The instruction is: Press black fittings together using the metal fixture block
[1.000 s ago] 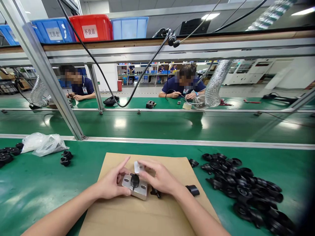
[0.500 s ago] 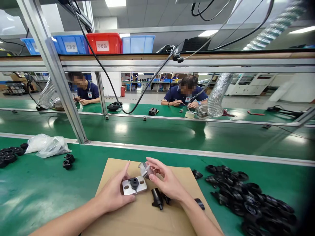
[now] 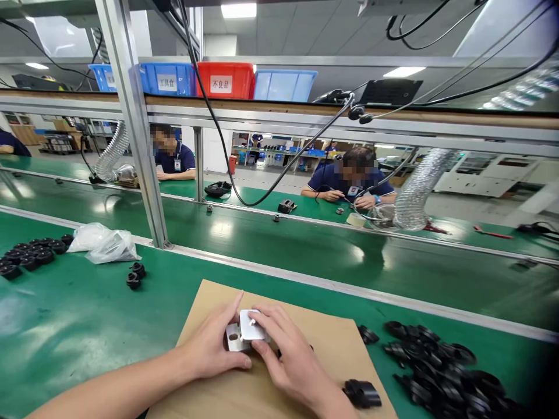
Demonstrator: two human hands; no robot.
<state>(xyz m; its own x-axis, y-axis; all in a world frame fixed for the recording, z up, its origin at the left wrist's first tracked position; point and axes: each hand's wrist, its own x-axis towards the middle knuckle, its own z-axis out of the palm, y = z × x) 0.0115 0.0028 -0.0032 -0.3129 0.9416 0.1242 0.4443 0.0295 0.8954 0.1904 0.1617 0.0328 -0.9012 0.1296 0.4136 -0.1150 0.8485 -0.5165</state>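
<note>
A metal fixture block (image 3: 236, 340) lies on a brown cardboard sheet (image 3: 332, 343) on the green bench. A second small metal block (image 3: 250, 326) sits on top of it. My left hand (image 3: 213, 343) cups the fixture from the left, thumb under its front edge. My right hand (image 3: 286, 355) presses the upper block from the right, its fingers closed on it. The black part that sat in the fixture is hidden under the upper block. One black plastic part (image 3: 361, 394) lies on the cardboard by my right wrist.
A heap of black plastic parts (image 3: 441, 366) lies at the right, another group (image 3: 30, 256) at far left beside a plastic bag (image 3: 105, 244). Two loose black parts (image 3: 135, 274) sit near an aluminium post (image 3: 140, 134). Two people work across the conveyor. Bins stand on the shelf above.
My right hand brought the small metal block down onto the fixture, covering the black part. The camera view shifted to the left and down.
</note>
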